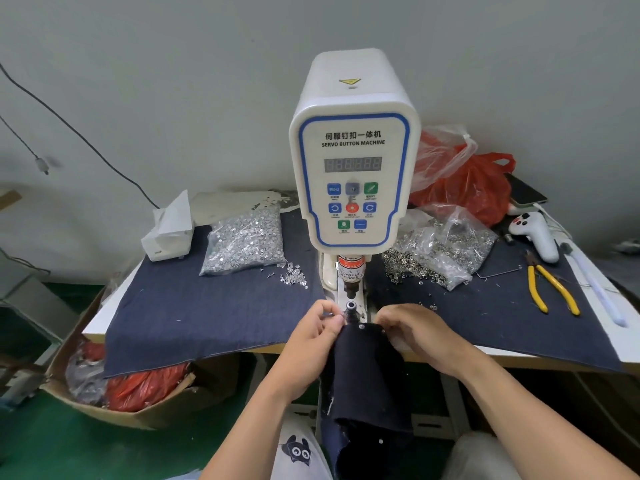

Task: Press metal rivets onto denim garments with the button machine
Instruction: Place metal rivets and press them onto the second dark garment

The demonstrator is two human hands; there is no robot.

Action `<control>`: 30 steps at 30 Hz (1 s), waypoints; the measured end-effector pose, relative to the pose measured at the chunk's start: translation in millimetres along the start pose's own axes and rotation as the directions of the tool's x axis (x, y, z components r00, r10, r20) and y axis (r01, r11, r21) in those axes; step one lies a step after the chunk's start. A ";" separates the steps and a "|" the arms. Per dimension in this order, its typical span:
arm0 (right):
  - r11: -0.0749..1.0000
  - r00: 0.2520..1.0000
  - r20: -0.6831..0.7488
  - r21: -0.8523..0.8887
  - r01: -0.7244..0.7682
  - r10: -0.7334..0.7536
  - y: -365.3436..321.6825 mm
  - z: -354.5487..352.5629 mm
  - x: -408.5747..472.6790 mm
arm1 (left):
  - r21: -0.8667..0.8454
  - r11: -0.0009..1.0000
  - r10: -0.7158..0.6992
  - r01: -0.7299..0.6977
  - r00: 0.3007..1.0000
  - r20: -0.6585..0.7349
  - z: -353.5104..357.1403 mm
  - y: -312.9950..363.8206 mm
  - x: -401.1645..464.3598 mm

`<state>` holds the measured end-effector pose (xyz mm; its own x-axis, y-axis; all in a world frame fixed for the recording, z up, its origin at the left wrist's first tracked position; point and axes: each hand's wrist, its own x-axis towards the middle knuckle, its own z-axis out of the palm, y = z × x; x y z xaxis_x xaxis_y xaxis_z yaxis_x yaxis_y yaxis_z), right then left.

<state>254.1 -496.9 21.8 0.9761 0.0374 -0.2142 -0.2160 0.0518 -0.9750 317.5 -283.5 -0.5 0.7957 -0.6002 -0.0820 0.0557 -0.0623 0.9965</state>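
Observation:
A white servo button machine stands at the middle of the table, with its black lower die just in front of its base. A dark denim garment hangs off the table's front edge, its top edge just below the die. A small metal rivet shows near that top edge. My left hand pinches the garment's upper left corner beside the die. My right hand grips the upper right corner, fingers curled over the cloth.
Denim cloth covers the table. A bag of silver rivet pins lies left of the machine and a bag of ring caps right. Yellow pliers, a white handheld device and red bags sit right. A cardboard box stands below left.

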 end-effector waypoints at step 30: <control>0.760 0.936 0.007 -0.582 0.290 -0.352 -19.4 -12.9 -39.7 | -0.100 0.994 -0.042 0.044 0.999 0.020 -14.4 42.9 -19.9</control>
<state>219.9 -512.2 48.5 0.9894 0.0233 0.1433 0.1337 -0.5309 -0.8368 312.8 -262.8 44.1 0.7805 -0.6126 -0.1246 0.1509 -0.0088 0.9885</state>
